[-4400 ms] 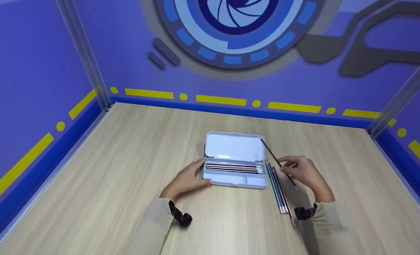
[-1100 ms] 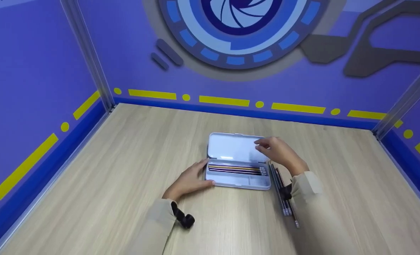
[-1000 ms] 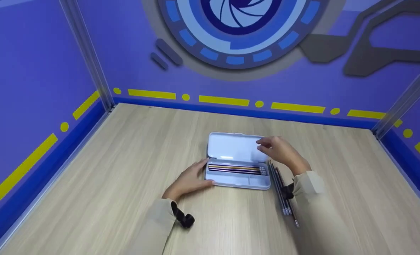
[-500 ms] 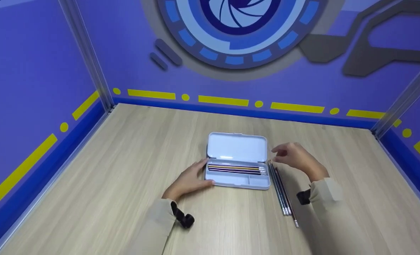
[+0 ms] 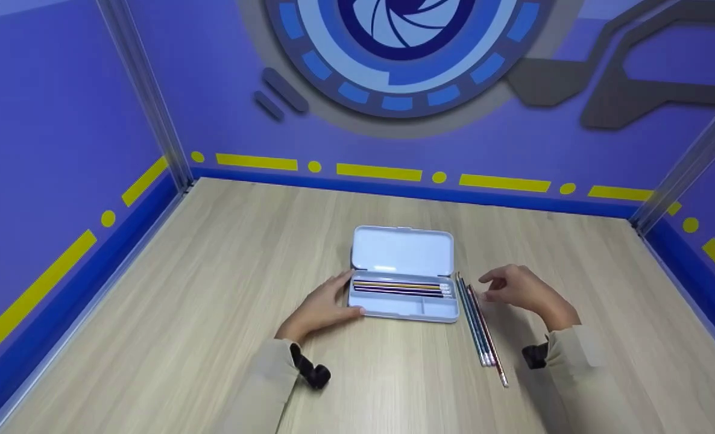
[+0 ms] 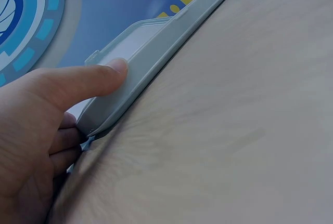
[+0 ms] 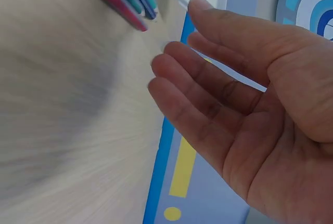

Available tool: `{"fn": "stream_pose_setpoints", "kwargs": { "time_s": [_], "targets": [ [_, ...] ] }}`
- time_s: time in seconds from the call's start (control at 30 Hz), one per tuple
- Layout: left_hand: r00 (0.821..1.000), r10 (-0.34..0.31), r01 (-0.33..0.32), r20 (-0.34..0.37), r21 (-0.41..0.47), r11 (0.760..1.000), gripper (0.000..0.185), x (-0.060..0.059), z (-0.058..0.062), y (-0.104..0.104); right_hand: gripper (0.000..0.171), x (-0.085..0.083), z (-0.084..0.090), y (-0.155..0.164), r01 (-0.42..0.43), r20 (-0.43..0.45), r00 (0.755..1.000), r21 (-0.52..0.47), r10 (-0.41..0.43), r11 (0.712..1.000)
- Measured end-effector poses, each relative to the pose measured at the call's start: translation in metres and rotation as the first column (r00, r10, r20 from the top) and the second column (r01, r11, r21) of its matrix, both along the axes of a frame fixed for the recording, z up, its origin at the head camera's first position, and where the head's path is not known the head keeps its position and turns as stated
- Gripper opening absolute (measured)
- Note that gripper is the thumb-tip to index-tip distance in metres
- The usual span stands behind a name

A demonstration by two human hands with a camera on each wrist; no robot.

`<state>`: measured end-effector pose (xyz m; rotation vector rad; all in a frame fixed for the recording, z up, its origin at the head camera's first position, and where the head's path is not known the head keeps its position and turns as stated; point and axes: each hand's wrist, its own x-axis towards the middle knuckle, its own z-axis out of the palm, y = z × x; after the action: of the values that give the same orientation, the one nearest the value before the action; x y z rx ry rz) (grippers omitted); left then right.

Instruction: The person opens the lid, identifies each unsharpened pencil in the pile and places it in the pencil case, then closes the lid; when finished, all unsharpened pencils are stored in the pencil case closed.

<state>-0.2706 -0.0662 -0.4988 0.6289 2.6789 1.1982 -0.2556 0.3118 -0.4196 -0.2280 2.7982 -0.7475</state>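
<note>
A white pencil case (image 5: pixel 387 306) lies open on the table, its lid (image 5: pixel 403 250) tipped back. Several striped pencils (image 5: pixel 396 289) lie side by side in its rear compartment, eraser ends to the right. My left hand (image 5: pixel 318 307) grips the case's left end; in the left wrist view the thumb presses the front wall and other fingers curl round the corner. Just right of the case, several loose pencils (image 5: pixel 477 322) lie on the table, blue-green and red ones among them. My right hand (image 5: pixel 523 292) hovers beside them, fingers loosely bent, palm bare in the right wrist view.
The wood-grain table (image 5: pixel 243 253) is walled by blue panels (image 5: pixel 357 132) at the back and both sides. Metal posts (image 5: pixel 146 90) stand at the corners. A small divided section (image 5: pixel 440 307) sits at the case's front right.
Some seconds ago my right hand held a dark pencil; now it holds nothing. It has moved from over the lid rightward and nearer, to beside the loose pencils. My left hand stays put.
</note>
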Motion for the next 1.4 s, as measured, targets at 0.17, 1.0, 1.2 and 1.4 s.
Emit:
{"fn": "stream_pose_setpoints", "kwargs": {
  "time_s": [0.17, 1.0, 1.2, 1.4],
  "targets": [
    [1.000, 0.003, -0.003, 0.003, -0.005, 1.000, 0.091, 0.001, 0.000, 0.000, 0.045, 0.005, -0.007, 0.003, 0.019, 0.053, 0.998, 0.005, -0.019, 1.000],
    [1.000, -0.011, 0.011, -0.010, 0.023, 1.000, 0.089, 0.000, 0.000, 0.000, 0.041, 0.013, -0.024, 0.005, 0.067, 0.130, 0.990, -0.092, -0.054, 0.994],
    [1.000, -0.005, 0.005, -0.004, 0.031, 0.999, 0.089, 0.000, -0.002, -0.001, 0.041, 0.009, -0.028, 0.004, 0.102, 0.125, 0.988, -0.092, -0.090, 0.991],
    [1.000, -0.001, 0.001, -0.009, 0.033, 0.999, 0.090, 0.000, -0.001, 0.000, 0.043, 0.007, -0.029, 0.003, 0.142, 0.128, 0.983, -0.088, -0.130, 0.986]
  ]
}}
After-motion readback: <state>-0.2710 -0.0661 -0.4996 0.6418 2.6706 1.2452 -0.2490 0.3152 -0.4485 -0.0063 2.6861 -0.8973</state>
